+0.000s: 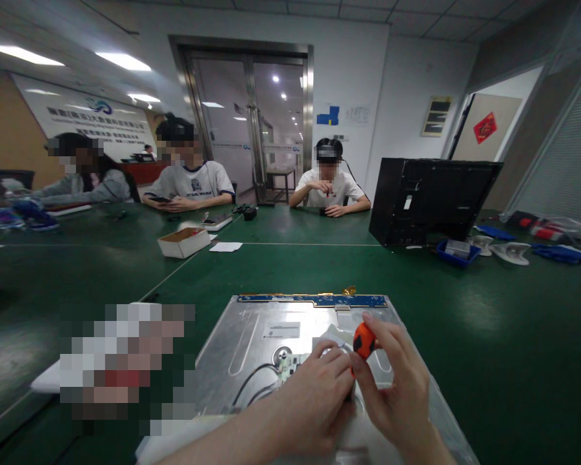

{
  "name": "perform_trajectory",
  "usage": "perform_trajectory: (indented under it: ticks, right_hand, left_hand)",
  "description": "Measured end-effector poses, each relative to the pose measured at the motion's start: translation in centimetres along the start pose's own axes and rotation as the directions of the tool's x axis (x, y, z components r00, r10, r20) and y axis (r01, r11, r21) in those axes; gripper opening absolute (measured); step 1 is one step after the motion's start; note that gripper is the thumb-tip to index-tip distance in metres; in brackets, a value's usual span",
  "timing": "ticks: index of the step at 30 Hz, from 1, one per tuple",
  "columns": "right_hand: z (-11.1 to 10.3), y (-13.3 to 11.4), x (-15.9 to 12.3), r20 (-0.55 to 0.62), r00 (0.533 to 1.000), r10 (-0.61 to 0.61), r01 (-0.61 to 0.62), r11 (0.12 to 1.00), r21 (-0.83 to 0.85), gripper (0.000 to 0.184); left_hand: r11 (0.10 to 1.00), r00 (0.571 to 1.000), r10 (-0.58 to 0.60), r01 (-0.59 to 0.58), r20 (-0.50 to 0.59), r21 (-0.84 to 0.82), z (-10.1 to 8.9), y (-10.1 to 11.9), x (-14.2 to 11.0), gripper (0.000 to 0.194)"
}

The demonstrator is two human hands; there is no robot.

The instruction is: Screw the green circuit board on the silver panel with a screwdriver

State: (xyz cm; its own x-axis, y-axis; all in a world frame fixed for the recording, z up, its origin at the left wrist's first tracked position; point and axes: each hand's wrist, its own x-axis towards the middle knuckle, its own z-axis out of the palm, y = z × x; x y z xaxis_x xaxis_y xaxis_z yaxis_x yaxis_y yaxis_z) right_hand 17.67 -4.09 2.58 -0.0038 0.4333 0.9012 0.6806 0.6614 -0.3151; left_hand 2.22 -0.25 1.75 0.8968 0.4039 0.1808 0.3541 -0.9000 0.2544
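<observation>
A flat silver display panel (244,352) lies on the table in front of me, with a blue circuit strip (290,299) along its far edge. My right hand (397,381) pinches the rounded orange-and-black handle of what looks like a screwdriver (365,341) above the panel; its shaft is hidden. Close beside it, my left hand (319,384) rests over the panel with fingers curled down, and whatever they grip is out of sight. Left of those fingers are a small green circuit board (290,365) and black cables (252,376). A white label (281,330) is stuck on the metal.
On the green table (290,268) stand a white box (184,244), a large black monitor casing (430,200) and a blue tray (458,253). Several people sit across the table. A blurred-out patch (126,355) covers something at the left.
</observation>
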Motion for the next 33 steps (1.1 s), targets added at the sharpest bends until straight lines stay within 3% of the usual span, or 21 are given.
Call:
perform_trajectory:
  ticks: [7,33]
  right_hand:
    - [-0.14,-0.16,-0.06,0.016,1.000,0.009,-0.010,1.000,0.028,0.050]
    - [-0.31,0.11,-0.40,0.041,0.999,0.012,-0.012,1.000,0.004,0.050]
  left_hand:
    - [1.000,1.000,0.022,-0.023,0.001,0.014,-0.19,0.02,-0.11,0.019]
    - [0.999,0.999,0.032,-0.032,0.004,0.039,0.31,-0.24,-0.04,0.008]
